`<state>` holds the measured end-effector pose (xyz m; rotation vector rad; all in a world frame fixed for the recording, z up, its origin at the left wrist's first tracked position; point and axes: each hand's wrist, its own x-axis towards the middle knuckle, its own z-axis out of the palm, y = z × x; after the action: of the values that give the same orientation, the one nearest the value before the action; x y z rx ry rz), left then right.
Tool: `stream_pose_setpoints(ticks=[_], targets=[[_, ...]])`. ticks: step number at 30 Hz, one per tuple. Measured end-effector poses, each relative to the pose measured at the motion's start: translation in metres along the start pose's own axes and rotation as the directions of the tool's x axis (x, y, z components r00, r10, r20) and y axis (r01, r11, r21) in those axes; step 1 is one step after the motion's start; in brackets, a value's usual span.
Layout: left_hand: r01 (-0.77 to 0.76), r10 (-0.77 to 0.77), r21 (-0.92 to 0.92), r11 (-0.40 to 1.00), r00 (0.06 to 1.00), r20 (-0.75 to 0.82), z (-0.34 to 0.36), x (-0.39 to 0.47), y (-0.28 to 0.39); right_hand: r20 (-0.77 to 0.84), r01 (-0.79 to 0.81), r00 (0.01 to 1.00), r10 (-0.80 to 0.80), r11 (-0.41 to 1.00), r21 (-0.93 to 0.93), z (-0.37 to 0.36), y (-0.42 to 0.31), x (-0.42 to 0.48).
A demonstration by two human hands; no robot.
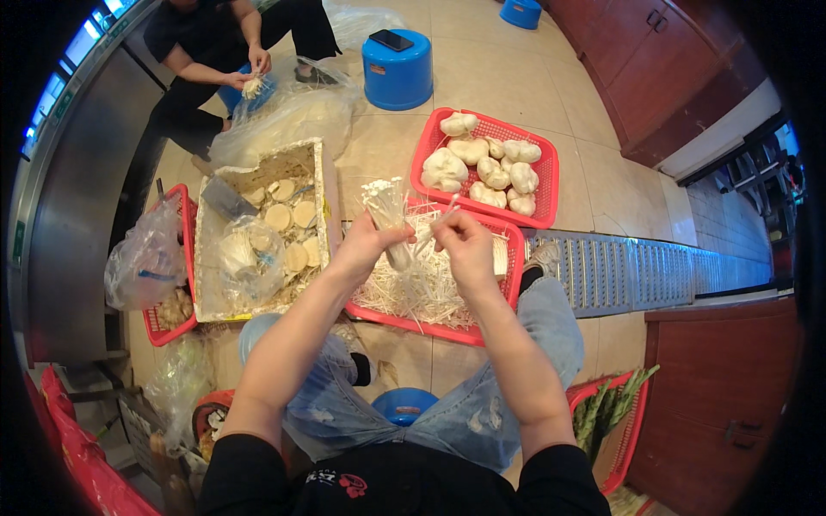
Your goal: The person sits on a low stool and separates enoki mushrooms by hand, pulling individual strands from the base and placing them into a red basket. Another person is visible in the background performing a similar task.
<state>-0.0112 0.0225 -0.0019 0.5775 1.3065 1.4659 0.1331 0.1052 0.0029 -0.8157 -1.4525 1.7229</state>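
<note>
A bunch of white enoki mushrooms (386, 205) stands upright in my left hand (369, 246), its small caps at the top. My right hand (466, 248) pinches a few thin enoki strands (445, 216) between thumb and fingers, just right of the bunch. Both hands are above a red plastic basket (516, 264), which holds a loose heap of separated enoki (419, 293). To the left, a worn white foam box (328, 193) contains several round cut-off enoki bases (279, 218), a cleaver (226, 198) and a clear plastic bag (248, 258) with more enoki inside.
A second red basket (548, 168) of large pale mushrooms (493, 173) touches the far side of the first. Across from me, a seated person (213, 51) handles enoki beside a large plastic bag (297, 122). A blue stool (397, 74) bears a phone (391, 40). A metal drain grate (594, 274) runs right.
</note>
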Motion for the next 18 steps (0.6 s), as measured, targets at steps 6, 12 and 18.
stream_pose_setpoints(ticks=[6,12,18], targets=[[0.045,-0.045,0.006,0.999,0.999,-0.020,-0.003,-0.003,-0.001,-0.026,-0.021,1.000,0.013,0.949,-0.314,-0.024,-0.017,0.013],[0.065,-0.061,-0.066,0.996,0.996,0.072,0.012,-0.008,0.008,0.111,0.006,0.991,0.073,0.807,-0.591,-0.012,-0.003,0.004],[0.103,-0.091,-0.068,0.992,0.982,0.163,0.004,-0.008,0.005,0.197,0.011,0.975,0.099,0.870,-0.493,-0.007,0.002,0.005]])
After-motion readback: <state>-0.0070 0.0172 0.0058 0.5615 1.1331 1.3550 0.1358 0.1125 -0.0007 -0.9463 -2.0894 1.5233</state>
